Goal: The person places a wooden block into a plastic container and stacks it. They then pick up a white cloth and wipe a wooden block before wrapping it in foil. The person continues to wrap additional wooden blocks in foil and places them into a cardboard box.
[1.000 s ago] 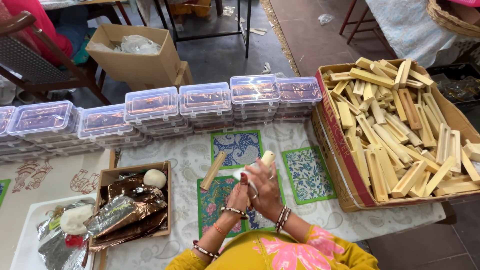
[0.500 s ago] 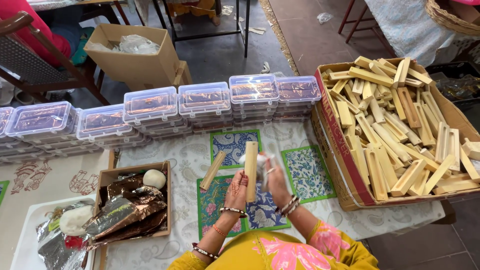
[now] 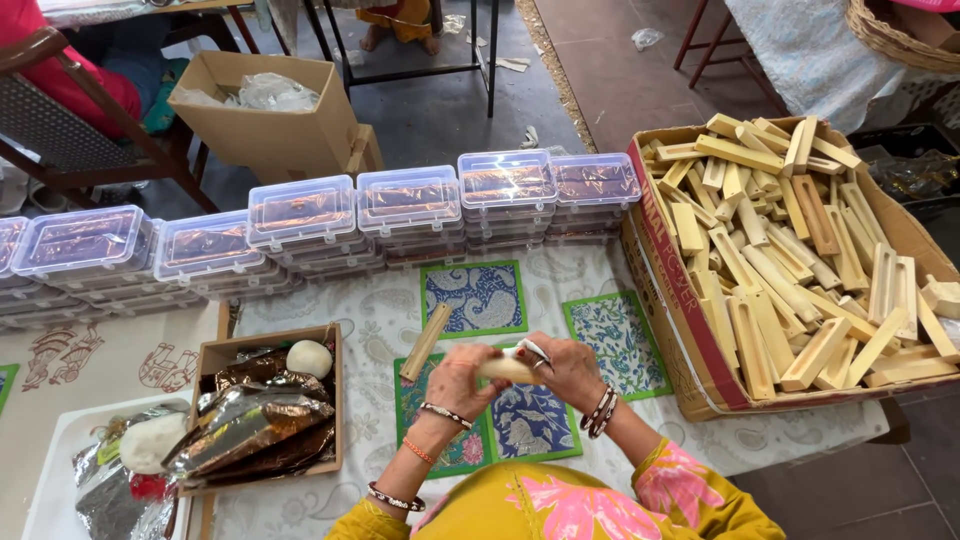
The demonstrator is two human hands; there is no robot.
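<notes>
A pale wooden stick (image 3: pixel 505 369) is held level just above the cloth (image 3: pixel 380 310), at the centre of the view, so that both ends are supported. The left hand (image 3: pixel 455 375) is closed round its nine-o'clock end, fingers curled over the top; the right hand (image 3: pixel 565 368) is closed round the three-o'clock end, and a small light strip, too small to identify, is pinched against the wood by its fingers. A second stick (image 3: pixel 426 342) lies apart on the cloth at ten o'clock of the hands, within easy reach. At three o'clock a cardboard box (image 3: pixel 660 290) is heaped with similar wooden pieces, set close beside the working spot. At twelve o'clock a row of stacked clear lidded containers (image 3: pixel 410 205) is lined along the far edge. At eight o'clock a small box (image 3: pixel 265 345) is filled with foil wrappers and a white ball (image 3: pixel 309 358), kept near the left hand. Printed blue-and-green squares (image 3: pixel 484 298) lie flat under and around the hands.
</notes>
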